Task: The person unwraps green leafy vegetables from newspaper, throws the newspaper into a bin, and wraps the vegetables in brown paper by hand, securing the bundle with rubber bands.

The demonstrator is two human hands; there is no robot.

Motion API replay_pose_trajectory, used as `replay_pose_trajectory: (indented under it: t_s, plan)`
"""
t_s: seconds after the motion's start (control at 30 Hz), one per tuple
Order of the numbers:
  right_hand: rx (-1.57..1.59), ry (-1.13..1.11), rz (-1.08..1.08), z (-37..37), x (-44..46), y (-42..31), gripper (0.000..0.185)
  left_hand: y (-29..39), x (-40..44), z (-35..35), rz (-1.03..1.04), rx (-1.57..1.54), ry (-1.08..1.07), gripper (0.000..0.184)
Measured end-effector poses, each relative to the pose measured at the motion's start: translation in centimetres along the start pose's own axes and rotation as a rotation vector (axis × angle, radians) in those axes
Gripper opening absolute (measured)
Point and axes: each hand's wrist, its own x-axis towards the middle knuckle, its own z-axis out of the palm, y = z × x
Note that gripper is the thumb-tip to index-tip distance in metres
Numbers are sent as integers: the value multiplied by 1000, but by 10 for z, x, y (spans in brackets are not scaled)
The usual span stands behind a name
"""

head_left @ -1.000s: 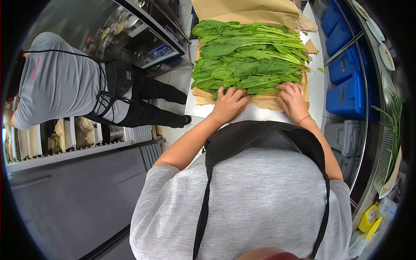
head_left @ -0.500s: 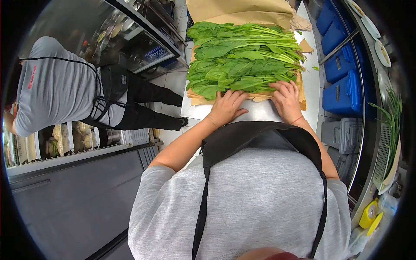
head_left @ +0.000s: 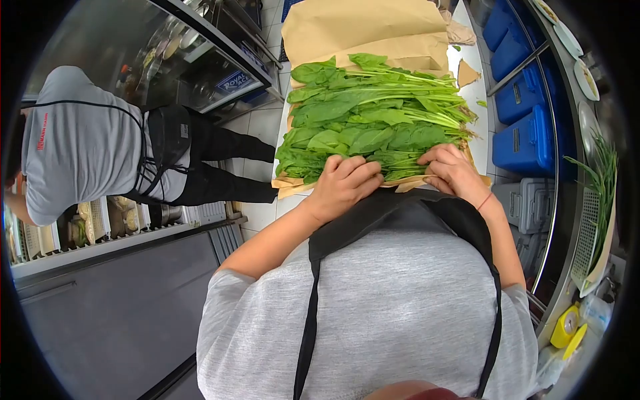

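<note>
A wide layer of spinach (head_left: pixel 373 110) lies on brown paper (head_left: pixel 363 30), leaves to the left and pinkish roots to the right. My left hand (head_left: pixel 343 187) is at the near left of the layer, its fingers curled over the edge of the leaves. At the near right, my right hand (head_left: pixel 457 172) has bent fingers closed on the stems and leaves. Between the two hands the near row looks bunched, with a strip of paper showing under it. Both thumbs are partly hidden, so how much paper they hold along with the spinach is unclear.
A white work table (head_left: pixel 470 57) supports the paper, with a torn paper scrap (head_left: pixel 467 73) on it. To the left a co-worker (head_left: pixel 87 140) bends over a counter with food bins. Blue bins (head_left: pixel 523 143) stand at right, near a shelf with green stalks (head_left: pixel 603 193) and a yellow scale (head_left: pixel 567 323).
The spinach and paper have shifted toward my body, baring more paper at the far side. My fingers have curled in from lying flatter on the near edge.
</note>
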Motion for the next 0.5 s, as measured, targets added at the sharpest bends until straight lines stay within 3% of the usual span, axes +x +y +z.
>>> replay_pose_trajectory:
  t_s: [0.13,0.17,0.2,0.27,0.4,0.5]
  plan:
    - [18,-24,-4,-7,7,0,14,2,12,-6,-66,93,3,3]
    - [19,-27,-4,-9,11,-1,14,-3,22,-18,-130,-3,-129,3]
    - [26,1,-3,-10,14,0,13,-8,29,-19,-134,-3,-130,3]
    - [33,27,-5,-14,22,2,13,-22,40,-17,-183,-100,-326,14]
    - [46,-68,53,-35,40,8,16,-36,37,0,-180,-156,-397,14]
    - [162,110,-55,-59,75,11,19,-22,29,-1,-105,-84,-368,18]
